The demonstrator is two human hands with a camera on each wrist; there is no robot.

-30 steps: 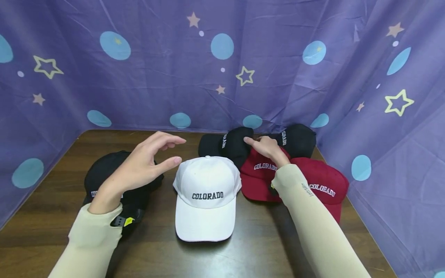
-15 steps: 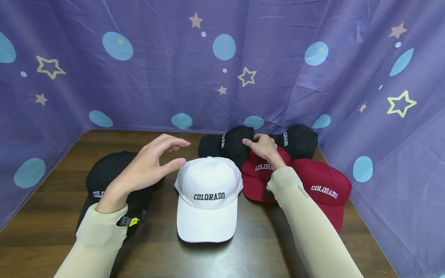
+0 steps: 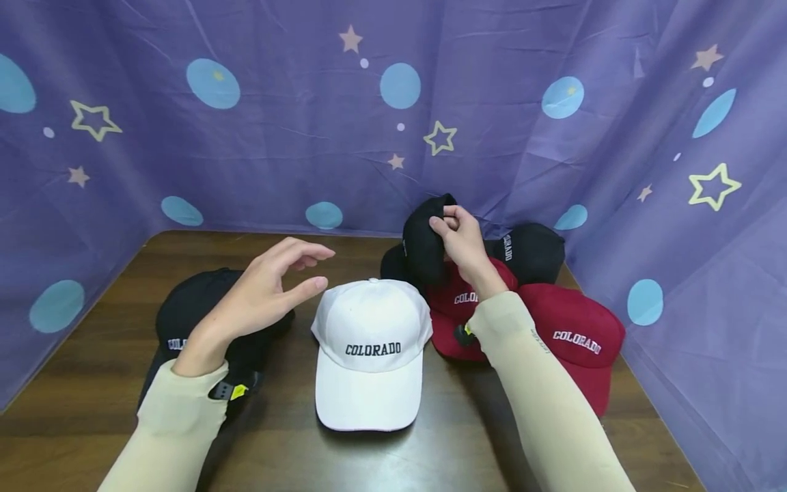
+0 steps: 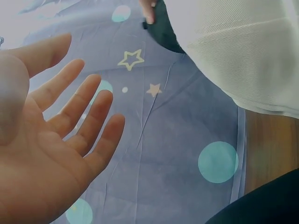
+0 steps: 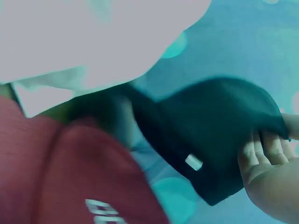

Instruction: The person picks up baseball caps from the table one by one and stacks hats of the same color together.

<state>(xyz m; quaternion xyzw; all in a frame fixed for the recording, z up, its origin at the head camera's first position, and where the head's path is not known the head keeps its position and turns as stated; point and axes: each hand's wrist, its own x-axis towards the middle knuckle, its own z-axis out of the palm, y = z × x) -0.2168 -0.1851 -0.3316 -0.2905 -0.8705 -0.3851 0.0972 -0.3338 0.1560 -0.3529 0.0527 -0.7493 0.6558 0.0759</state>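
I saw a creased purple curtain [image 3: 277, 167], printed with stars [image 3: 350, 39] and blue spots [image 3: 400, 85], enclosing the brown wooden bench [image 3: 451, 417] on three sides; pale light gleamed near its front.

– how does the light fall in the head view?
– soft and even, with pale glare pooling on the tabletop [image 3: 384, 465] and shadows below the white cap [image 3: 372, 321] and beside the right sleeve [image 3: 544, 386].
– and the wrist views?
– haze washes out the curtain [image 4: 163, 126] at upper left in the left one; in the right, under a blue-green cast, the white cap bleaches nearly flat, lettering on a red cap [image 5: 88, 170] blurs, and the black cap [image 5: 205, 121] softens at its edges.
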